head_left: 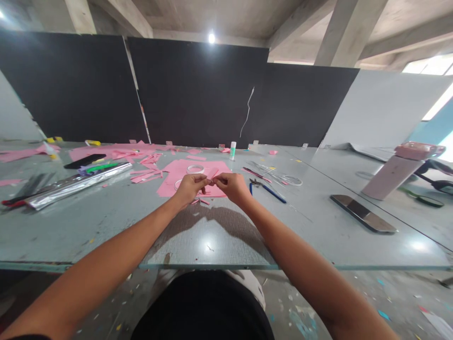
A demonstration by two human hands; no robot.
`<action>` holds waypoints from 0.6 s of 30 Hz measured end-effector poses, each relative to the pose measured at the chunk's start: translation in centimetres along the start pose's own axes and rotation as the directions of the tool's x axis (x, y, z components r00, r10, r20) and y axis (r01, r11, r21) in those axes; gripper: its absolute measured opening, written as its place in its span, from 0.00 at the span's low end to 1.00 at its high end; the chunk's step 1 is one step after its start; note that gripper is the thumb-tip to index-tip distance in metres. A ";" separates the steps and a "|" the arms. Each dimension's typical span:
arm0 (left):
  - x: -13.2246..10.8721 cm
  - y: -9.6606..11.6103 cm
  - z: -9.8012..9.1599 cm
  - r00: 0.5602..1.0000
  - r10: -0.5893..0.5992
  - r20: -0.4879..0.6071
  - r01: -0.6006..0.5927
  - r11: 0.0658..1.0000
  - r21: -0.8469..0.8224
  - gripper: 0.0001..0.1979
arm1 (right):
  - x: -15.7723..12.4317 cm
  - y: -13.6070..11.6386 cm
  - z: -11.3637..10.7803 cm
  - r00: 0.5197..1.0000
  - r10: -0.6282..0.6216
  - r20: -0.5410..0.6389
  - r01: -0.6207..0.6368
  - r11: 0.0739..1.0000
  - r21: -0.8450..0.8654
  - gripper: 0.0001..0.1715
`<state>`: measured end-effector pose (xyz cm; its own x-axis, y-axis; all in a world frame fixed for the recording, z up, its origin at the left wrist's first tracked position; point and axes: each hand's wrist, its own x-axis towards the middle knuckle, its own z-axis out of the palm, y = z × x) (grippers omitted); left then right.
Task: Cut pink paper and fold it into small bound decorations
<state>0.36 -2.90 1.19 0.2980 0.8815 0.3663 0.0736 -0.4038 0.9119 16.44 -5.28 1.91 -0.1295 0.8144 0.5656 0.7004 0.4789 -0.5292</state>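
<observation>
My left hand (189, 188) and my right hand (230, 185) meet above a pink paper sheet (170, 186), pinching a small folded pink paper strip (211, 175) between their fingertips. Just beyond my left hand, a ring of clear tape (195, 169) lies on the sheet, and a second ring (177, 184) is partly hidden behind that hand. Small pink paper scraps (200, 200) lie on the glass-topped table (208, 241) below my hands. Blue-handled pliers (267, 191) rest to the right of my right hand, not touching it.
Pink paper offcuts (145, 170) spread left of the sheet, beside a silver foil roll (76, 184) and a black phone (85, 161). A glue stick (232, 150) stands at the back. Thin scissors (272, 172) lie right, beyond them a dark metal plate (363, 213) and a pink cylinder (391, 177).
</observation>
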 end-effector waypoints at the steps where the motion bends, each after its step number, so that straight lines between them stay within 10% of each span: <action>1: 0.0 -0.1 0.0 1.000 0.000 -0.004 0.000 1.000 -0.006 0.16 | 0.0 0.0 0.0 1.000 -0.005 0.005 0.005 1.000 0.013 0.10; 18: 0.1 -0.2 0.0 1.000 0.014 0.000 -0.014 1.000 0.013 0.12 | 0.0 0.1 0.1 0.999 -0.030 -0.018 0.031 0.998 0.056 0.10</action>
<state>0.41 -2.70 1.03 0.2989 0.8760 0.3786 0.0815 -0.4188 0.9044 16.45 -5.14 1.77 -0.1381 0.7936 0.5925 0.6560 0.5215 -0.5456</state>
